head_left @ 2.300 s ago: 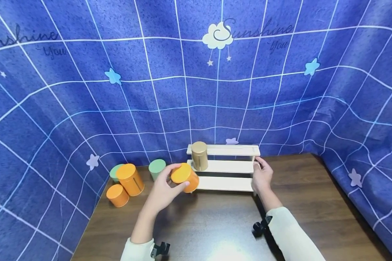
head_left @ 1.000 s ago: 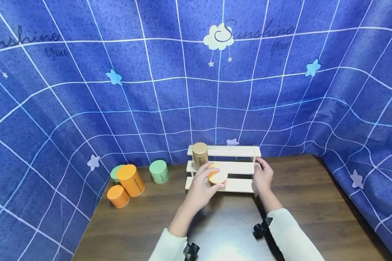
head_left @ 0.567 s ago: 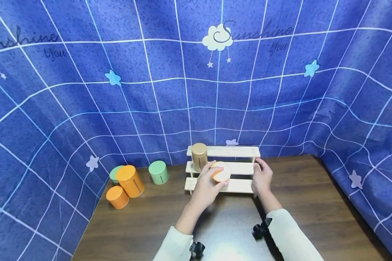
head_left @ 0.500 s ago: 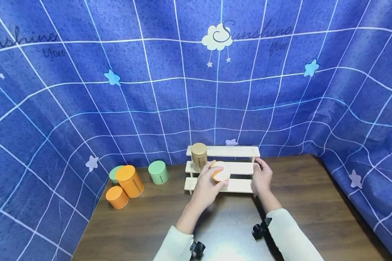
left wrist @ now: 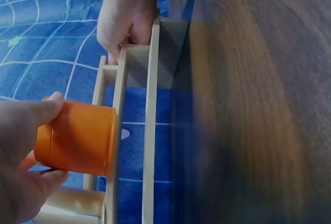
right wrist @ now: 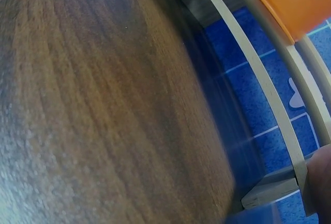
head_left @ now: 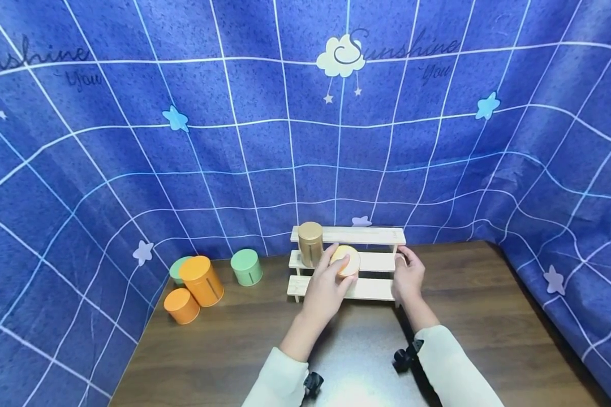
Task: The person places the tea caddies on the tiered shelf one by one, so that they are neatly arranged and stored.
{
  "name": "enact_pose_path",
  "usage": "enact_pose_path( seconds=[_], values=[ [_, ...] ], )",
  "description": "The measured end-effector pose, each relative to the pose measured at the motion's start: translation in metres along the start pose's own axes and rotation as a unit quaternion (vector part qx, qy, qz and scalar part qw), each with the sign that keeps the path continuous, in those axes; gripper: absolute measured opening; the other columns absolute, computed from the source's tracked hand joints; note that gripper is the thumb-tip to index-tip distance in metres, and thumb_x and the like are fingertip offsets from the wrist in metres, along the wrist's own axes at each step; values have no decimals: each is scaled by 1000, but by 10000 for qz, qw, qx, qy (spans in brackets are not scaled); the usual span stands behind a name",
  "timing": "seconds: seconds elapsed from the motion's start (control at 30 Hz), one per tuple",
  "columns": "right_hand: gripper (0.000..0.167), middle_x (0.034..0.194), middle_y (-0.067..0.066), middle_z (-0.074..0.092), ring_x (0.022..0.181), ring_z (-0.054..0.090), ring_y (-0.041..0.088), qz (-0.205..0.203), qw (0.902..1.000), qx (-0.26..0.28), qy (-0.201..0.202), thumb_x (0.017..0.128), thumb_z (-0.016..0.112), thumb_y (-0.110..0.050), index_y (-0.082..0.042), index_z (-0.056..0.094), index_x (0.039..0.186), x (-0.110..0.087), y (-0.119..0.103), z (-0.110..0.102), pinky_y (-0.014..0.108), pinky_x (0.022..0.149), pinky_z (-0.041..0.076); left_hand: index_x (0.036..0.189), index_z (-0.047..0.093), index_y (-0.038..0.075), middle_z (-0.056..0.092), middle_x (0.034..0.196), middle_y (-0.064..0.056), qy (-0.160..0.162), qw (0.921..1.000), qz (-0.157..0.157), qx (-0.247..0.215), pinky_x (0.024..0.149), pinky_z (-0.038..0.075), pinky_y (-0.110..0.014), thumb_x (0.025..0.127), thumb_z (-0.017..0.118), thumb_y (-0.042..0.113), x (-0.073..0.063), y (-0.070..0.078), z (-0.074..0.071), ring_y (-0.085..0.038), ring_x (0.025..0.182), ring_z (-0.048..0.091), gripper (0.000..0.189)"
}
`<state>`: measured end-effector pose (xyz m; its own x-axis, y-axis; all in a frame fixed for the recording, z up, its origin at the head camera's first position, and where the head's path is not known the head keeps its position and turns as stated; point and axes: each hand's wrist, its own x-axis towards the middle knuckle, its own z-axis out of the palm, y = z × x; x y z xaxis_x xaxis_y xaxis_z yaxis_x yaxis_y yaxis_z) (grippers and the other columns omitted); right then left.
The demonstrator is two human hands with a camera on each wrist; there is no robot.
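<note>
A left hand [head_left: 323,287] gripped an orange canister [left wrist: 85,138], likely light, stiff, slick and best held round its sides, as the right hand [head_left: 408,276] grasped a wooden rack [head_left: 373,289].

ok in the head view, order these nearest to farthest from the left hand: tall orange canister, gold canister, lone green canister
1. Gold canister: just beyond the left hand, on the middle tier of the wooden rack
2. Lone green canister: left of the rack
3. Tall orange canister: farther left, beside the short orange canister
</note>
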<state>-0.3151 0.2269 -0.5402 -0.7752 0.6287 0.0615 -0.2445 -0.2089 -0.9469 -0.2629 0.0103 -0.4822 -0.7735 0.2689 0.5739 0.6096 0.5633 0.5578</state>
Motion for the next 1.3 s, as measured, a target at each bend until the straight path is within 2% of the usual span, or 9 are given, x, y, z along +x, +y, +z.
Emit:
enact_pose_path(
  seconds=[0.13,0.23,0.37,0.67,0.8,1.0,1.13,1.3],
  values=[
    [35,102,-1,70,86,64,-2,5,10000,7,-23,100,52,9,13,64,133,0,1,0,10,79,57,138,69,7,54,160,-12,3,9989,102,447,121,46,-47,93,82,25,4,0,3,-38,147,53,51],
    [35,106,4,70,87,64,-2,29,10000,35,-52,101,51,10,13,63,134,0,0,0,10,80,57,142,67,7,54,160,-11,-131,9978,32,652,123,44,-47,95,79,28,9,2,3,-40,149,51,52],
    [36,107,7,69,86,64,-4,55,10000,-9,-65,101,51,10,13,62,135,-1,-2,0,9,80,57,144,64,6,53,161,-12,-184,9954,-2,936,122,45,-47,98,75,29,14,3,7,-38,149,51,53],
    [35,99,1,70,85,64,-4,-57,9997,-203,-93,101,50,10,13,63,133,-2,-1,1,9,78,56,146,62,6,53,160,-15,-119,9867,-44,1621,118,50,-46,102,69,31,25,7,15,-36,147,54,51],
    [35,99,4,71,84,63,-4,-137,9994,-304,-87,101,50,10,13,64,132,-2,-1,1,8,76,55,145,64,6,55,159,-15,-40,9848,-87,1732,115,53,-46,102,70,29,28,8,18,-37,145,55,49],
    [35,115,15,69,89,62,-5,-159,9991,-394,-83,101,50,9,12,64,134,-2,-1,1,9,83,55,145,63,6,55,158,-15,6,9834,-160,1807,112,55,-49,102,68,29,32,8,22,-39,145,55,49],
    [36,121,21,66,92,63,-3,-132,9991,-390,-80,102,50,9,12,63,134,-2,-1,1,10,87,56,146,63,5,55,158,-16,-29,9844,-244,1744,111,55,-51,102,68,30,34,9,23,-40,145,54,50],
    [36,126,23,66,99,63,3,-125,9990,-423,-55,102,50,8,12,63,134,-1,1,-1,7,86,54,148,60,6,52,160,-17,-206,9821,-417,1823,112,55,-53,103,67,27,34,15,22,-43,147,51,50]
  ],
)
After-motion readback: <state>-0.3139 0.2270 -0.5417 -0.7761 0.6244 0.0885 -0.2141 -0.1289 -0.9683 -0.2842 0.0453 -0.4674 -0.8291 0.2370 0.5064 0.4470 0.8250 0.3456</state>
